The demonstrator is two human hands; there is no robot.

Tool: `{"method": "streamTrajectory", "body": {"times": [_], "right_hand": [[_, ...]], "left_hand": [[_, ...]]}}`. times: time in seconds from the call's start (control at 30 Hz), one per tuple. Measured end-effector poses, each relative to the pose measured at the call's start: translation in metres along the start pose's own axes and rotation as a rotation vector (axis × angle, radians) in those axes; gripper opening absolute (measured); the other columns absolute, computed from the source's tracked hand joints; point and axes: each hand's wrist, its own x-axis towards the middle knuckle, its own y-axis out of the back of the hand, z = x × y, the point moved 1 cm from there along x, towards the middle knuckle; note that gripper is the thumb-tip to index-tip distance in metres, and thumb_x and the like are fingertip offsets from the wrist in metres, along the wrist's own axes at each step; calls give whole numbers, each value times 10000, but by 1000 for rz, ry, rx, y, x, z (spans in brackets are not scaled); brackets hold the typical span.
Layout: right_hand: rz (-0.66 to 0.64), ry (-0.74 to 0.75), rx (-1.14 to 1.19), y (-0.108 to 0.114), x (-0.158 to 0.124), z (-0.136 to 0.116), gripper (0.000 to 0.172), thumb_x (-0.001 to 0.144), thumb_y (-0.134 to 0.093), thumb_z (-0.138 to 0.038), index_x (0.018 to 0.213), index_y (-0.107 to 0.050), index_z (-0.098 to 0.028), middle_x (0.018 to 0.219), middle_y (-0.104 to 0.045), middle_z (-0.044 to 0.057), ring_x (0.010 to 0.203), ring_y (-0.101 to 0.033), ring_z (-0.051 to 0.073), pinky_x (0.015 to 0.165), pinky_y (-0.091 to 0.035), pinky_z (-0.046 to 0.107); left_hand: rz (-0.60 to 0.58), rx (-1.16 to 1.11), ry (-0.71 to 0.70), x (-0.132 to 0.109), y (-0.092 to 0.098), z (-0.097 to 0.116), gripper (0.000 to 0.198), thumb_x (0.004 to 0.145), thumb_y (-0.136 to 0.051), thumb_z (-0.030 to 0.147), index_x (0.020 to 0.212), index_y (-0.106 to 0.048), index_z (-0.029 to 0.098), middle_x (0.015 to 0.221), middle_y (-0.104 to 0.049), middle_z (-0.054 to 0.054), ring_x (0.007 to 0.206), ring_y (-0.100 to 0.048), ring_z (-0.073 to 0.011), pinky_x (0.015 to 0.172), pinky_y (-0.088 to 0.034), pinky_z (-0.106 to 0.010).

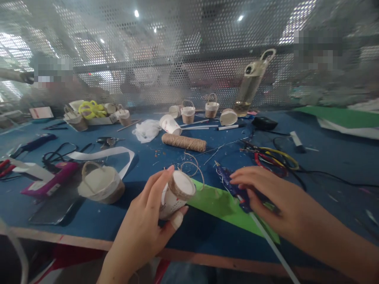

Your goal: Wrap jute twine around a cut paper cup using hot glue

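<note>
As the left hand [145, 221] clasps the twined cup [177, 193], the right hand [266, 197] lies flat-fingered on the diagonal glue gun [225, 179] just right of it.

Two hands [145, 225] [266, 197], one twine spool [184, 142], one glue gun [225, 179].

A twine spool [184, 142] lies beyond a small basket [101, 184] on the blue table [340, 152].

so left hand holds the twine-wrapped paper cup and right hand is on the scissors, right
No: the head view shows the right hand on the blue glue gun, not scissors. The left hand does hold the twine-wrapped paper cup.
</note>
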Motion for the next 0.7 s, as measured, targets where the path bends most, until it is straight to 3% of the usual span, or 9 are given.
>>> {"method": "streamTrajectory", "body": {"times": [0.17, 0.33, 0.57, 0.7], "right_hand": [[-51, 27, -226, 2, -29, 15, 438, 967, -483, -215, 1399, -548, -259, 1399, -686, 137, 1235, -697, 331, 952, -631, 546], [-79, 41, -265, 0, -31, 20, 516, 930, -529, -219, 1443, -550, -165, 1470, -647, 189, 1310, -653, 364, 1000, -610, 590], [-99, 37, -273, -5, -21, 27, 497, 754, -596, -177, 1245, -658, -129, 1119, -771, 175, 993, -760, 371, 778, -666, 576], [-82, -44, -283, 2, -23, 13, 414, 775, -582, -148, 1178, -674, -171, 1079, -773, 151, 978, -763, 338, 813, -671, 496]], "left_hand": [[-9, -17, 6, -1, 0, 2, 740, 1011, -616, 273, 1626, -213, 346, 1566, -515, -119, 1389, -599, -287, 1060, -576, -413], [-2, -31, 2, -2, 0, 1, 746, 1000, -630, 276, 1623, -227, 349, 1556, -531, -118, 1371, -619, -292, 1038, -593, -415], [-2, -47, -4, -4, 1, 1, 741, 999, -631, 288, 1623, -234, 345, 1546, -553, -112, 1370, -624, -291, 1051, -590, -419], [-14, -38, 1, -4, 2, 2, 733, 1000, -634, 291, 1614, -238, 347, 1544, -564, -102, 1385, -614, -278, 1068, -580, -402]]}}
